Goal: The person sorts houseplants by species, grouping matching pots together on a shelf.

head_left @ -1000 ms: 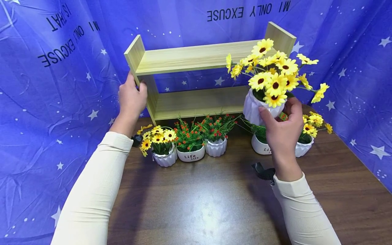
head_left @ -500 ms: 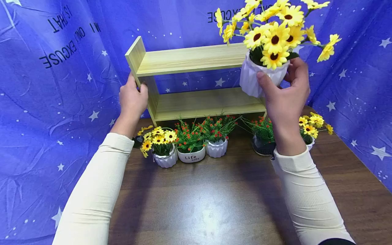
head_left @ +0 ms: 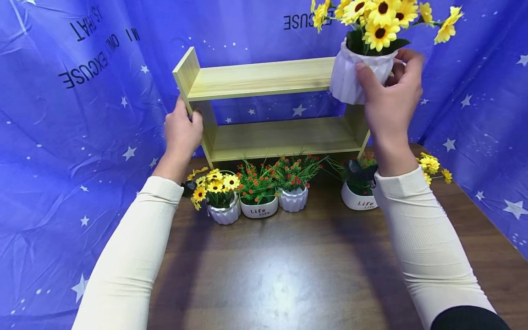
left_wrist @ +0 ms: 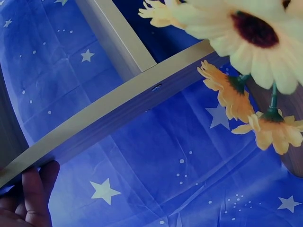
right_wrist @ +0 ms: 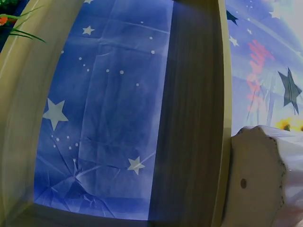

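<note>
My right hand (head_left: 393,101) holds a white fluted flowerpot (head_left: 350,75) of yellow daisy-like flowers, thumb on its near side. The pot is raised at the right end of a light wooden two-tier shelf (head_left: 264,77), covering part of the upper board. The right wrist view shows the pot's underside (right_wrist: 255,184) beside a board edge; whether they touch, I cannot tell. My left hand (head_left: 183,133) grips the shelf's left side panel, its fingers partly hidden behind the wood. Fingertips (left_wrist: 35,196) show at the panel (left_wrist: 104,104) in the left wrist view.
Before the shelf, the brown table (head_left: 231,275) bears a yellow-flowered pot (head_left: 224,213), a "Life" planter (head_left: 260,209) and a red-flowered pot (head_left: 294,200). Another "Life" planter (head_left: 356,200) and more yellow flowers (head_left: 430,163) stand right. A blue starry curtain (head_left: 62,183) surrounds it.
My right hand has lifted the flowerpot from in front of the lower shelf to the height of the upper board. My left hand keeps its grip on the side panel.
</note>
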A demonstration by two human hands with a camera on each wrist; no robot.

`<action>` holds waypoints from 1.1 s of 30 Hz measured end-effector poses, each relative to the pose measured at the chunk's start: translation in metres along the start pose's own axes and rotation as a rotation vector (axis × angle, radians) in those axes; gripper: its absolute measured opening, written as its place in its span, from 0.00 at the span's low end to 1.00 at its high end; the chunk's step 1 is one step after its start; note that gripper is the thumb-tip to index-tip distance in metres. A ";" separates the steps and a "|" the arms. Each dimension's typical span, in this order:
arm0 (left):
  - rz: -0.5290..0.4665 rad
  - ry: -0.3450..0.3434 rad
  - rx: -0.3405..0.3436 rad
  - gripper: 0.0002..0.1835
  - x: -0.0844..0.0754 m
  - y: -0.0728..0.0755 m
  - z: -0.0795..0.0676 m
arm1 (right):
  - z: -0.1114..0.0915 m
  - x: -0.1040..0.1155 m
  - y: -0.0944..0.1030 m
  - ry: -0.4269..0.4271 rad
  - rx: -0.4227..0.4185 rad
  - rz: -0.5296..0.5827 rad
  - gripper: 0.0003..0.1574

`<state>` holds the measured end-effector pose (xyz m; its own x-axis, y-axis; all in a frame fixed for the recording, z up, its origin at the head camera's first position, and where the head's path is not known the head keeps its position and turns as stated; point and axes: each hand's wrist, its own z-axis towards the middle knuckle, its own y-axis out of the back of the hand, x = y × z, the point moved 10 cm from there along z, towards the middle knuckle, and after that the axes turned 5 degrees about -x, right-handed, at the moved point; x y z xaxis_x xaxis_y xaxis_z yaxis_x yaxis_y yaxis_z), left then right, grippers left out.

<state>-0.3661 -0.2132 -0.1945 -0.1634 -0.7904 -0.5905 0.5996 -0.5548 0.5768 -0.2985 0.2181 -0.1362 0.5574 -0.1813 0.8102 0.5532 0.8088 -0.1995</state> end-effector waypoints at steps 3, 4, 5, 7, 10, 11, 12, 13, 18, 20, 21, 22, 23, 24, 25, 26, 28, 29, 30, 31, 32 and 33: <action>-0.007 0.000 -0.010 0.21 0.000 0.003 0.000 | 0.008 -0.006 -0.004 -0.004 0.015 -0.025 0.33; -0.011 -0.002 -0.011 0.21 0.000 0.003 0.000 | 0.010 -0.007 -0.005 -0.004 0.014 -0.037 0.32; -0.014 -0.004 -0.011 0.21 0.000 0.003 0.000 | 0.012 -0.008 -0.006 -0.007 0.015 -0.047 0.31; -0.015 -0.006 -0.012 0.20 0.001 0.004 0.000 | 0.014 -0.010 -0.008 -0.001 0.018 -0.074 0.31; -0.006 -0.004 -0.010 0.21 0.003 0.005 -0.001 | 0.016 -0.013 -0.014 -0.004 0.033 -0.100 0.30; 0.000 -0.002 -0.009 0.21 0.004 0.005 -0.002 | 0.017 -0.014 -0.016 -0.010 0.042 -0.105 0.30; 0.006 -0.003 -0.009 0.21 0.005 0.005 -0.002 | 0.018 -0.016 -0.017 -0.016 0.046 -0.111 0.30; 0.010 -0.005 -0.006 0.21 0.005 0.005 -0.003 | 0.019 -0.017 -0.018 -0.020 0.049 -0.118 0.30; 0.011 -0.030 -0.010 0.21 0.001 0.002 -0.003 | 0.028 -0.021 -0.021 -0.028 0.059 -0.185 0.30; 0.006 -0.030 -0.006 0.21 -0.001 0.001 -0.002 | 0.031 -0.022 -0.022 -0.026 0.071 -0.218 0.30; 0.006 -0.028 -0.007 0.21 -0.001 0.001 -0.001 | 0.033 -0.022 -0.023 -0.026 0.081 -0.231 0.30; 0.005 -0.025 -0.005 0.21 -0.001 0.001 -0.002 | 0.034 -0.022 -0.025 -0.024 0.089 -0.248 0.31; 0.008 -0.023 -0.003 0.21 0.000 0.000 -0.002 | 0.035 -0.024 -0.026 -0.028 0.097 -0.260 0.31; 0.011 -0.021 0.001 0.21 0.000 0.000 -0.002 | 0.036 -0.025 -0.027 -0.030 0.102 -0.279 0.32; 0.012 -0.020 0.004 0.21 0.000 0.000 -0.003 | 0.037 -0.026 -0.028 -0.031 0.107 -0.298 0.32; 0.015 -0.019 0.006 0.21 0.001 0.000 -0.003 | 0.038 -0.026 -0.029 -0.030 0.109 -0.319 0.33; 0.021 -0.020 0.005 0.21 0.001 0.000 -0.003 | 0.040 -0.026 -0.031 -0.027 0.116 -0.365 0.34; 0.023 -0.021 0.004 0.21 0.001 -0.001 -0.003 | 0.041 -0.026 -0.032 -0.024 0.121 -0.388 0.34; 0.024 -0.022 0.003 0.21 0.001 0.000 -0.002 | 0.042 -0.026 -0.033 -0.021 0.127 -0.414 0.35; 0.024 -0.023 0.001 0.21 0.001 0.000 -0.002 | 0.043 -0.025 -0.035 -0.019 0.134 -0.432 0.35; 0.023 -0.024 -0.001 0.21 0.000 0.000 -0.001 | 0.045 -0.025 -0.036 -0.017 0.139 -0.451 0.36; 0.022 -0.025 -0.004 0.21 0.000 0.001 0.000 | 0.046 -0.024 -0.038 -0.015 0.146 -0.474 0.36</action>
<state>-0.3654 -0.2134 -0.1944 -0.1695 -0.8084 -0.5637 0.6060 -0.5366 0.5873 -0.3613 0.2180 -0.1225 0.2559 -0.5409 0.8012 0.6507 0.7093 0.2711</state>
